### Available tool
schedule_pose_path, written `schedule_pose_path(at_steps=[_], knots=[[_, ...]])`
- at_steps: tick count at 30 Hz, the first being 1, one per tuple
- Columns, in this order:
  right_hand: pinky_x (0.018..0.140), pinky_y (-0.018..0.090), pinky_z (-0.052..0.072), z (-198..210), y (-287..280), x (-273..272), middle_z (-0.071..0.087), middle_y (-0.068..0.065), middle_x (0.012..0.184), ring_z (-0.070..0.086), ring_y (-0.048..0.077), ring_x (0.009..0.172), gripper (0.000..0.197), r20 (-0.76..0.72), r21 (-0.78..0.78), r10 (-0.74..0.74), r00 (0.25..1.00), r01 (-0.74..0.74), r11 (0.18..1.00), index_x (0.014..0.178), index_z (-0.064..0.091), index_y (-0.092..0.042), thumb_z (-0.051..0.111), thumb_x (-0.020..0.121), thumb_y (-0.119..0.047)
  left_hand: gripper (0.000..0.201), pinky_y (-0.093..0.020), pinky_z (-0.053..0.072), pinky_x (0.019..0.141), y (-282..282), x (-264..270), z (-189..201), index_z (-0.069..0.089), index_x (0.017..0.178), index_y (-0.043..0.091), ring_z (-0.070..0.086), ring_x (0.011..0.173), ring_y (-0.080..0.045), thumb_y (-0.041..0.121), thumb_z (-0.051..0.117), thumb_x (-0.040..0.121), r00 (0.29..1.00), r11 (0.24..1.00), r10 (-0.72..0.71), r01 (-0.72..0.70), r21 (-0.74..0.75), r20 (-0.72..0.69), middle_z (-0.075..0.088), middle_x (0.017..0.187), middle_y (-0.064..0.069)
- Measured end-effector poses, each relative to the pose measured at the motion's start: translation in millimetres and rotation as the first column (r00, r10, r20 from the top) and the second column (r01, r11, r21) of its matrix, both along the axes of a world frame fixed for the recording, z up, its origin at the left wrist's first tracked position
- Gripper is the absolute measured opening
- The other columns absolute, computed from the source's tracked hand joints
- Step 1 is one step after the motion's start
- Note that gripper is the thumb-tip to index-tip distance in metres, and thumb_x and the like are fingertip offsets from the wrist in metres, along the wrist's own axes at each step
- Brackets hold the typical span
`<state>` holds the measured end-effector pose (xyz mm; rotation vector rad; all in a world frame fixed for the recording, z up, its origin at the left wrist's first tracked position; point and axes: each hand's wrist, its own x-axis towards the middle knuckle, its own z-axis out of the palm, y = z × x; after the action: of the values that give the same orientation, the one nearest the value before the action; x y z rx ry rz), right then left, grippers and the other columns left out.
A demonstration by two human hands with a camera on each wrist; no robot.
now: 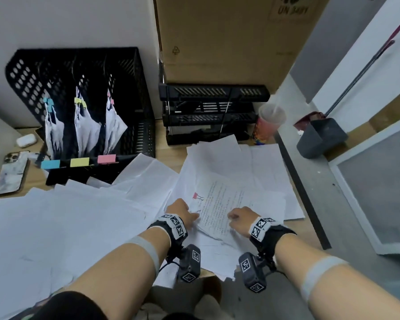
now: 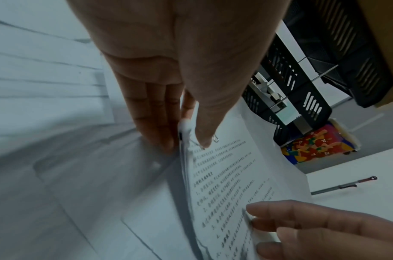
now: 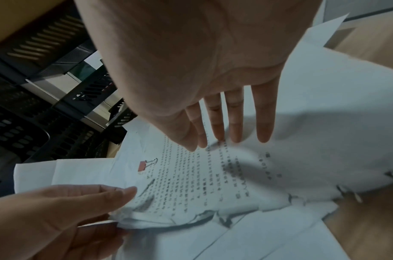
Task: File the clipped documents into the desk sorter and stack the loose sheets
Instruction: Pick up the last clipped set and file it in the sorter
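A printed document (image 1: pixel 222 211) with a pink binder clip (image 1: pixel 197 196) at its top left corner lies on loose white sheets (image 1: pixel 56 227) spread over the desk. My left hand (image 1: pixel 181 210) pinches the document's left edge, thumb on top and fingers underneath (image 2: pixel 184 140). My right hand (image 1: pixel 239 218) rests on the page, its straight fingertips (image 3: pixel 231 139) touching the text. The clip (image 3: pixel 143 166) shows between both hands in the right wrist view. The black mesh desk sorter (image 1: pixel 28 77) stands at the back left. It holds clipped papers in three slots marked blue, yellow and pink.
Stacked black letter trays (image 1: pixel 208 112) stand behind the papers in front of a cardboard box (image 1: pixel 229 42). A colourful cup (image 1: pixel 267 125) is beside them. A phone (image 1: pixel 11 174) and an earbud case (image 1: pixel 26 140) lie at the far left. The desk's dark right edge (image 1: pixel 298 192) runs close to the papers.
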<state>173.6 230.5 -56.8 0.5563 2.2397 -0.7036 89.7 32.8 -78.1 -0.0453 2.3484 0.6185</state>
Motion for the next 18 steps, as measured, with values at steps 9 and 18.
schedule_pose_path(at_steps=[9,18], knots=[[0.101,0.034,0.045,8.5,18.8,-21.1,0.045,0.015,0.139,0.052,0.032,0.122,0.052,-0.187,0.076,-0.033,0.982,0.048,0.996,0.140,0.042,-0.016,0.054,0.089,-0.021,0.023,-0.051,0.062,0.073,0.4,5.8,22.3,0.068,0.088,0.016,0.072,0.092,-0.036,0.000,0.053,0.087,0.969,0.918,0.211,-0.242,0.315,0.128,0.072,0.101,-0.020],[0.088,0.029,0.045,52.6,-18.9,-86.1,0.060,0.011,0.122,0.059,0.033,0.113,0.046,-0.287,-0.011,0.037,0.957,-0.041,0.999,0.131,0.050,-0.012,0.055,0.087,-0.023,0.010,-0.045,0.063,0.066,-77.8,-8.7,99.0,0.066,0.095,-0.001,0.068,0.073,-0.026,-0.001,0.058,0.089,0.908,0.802,0.402,-0.412,0.433,0.120,0.069,0.085,-0.017]])
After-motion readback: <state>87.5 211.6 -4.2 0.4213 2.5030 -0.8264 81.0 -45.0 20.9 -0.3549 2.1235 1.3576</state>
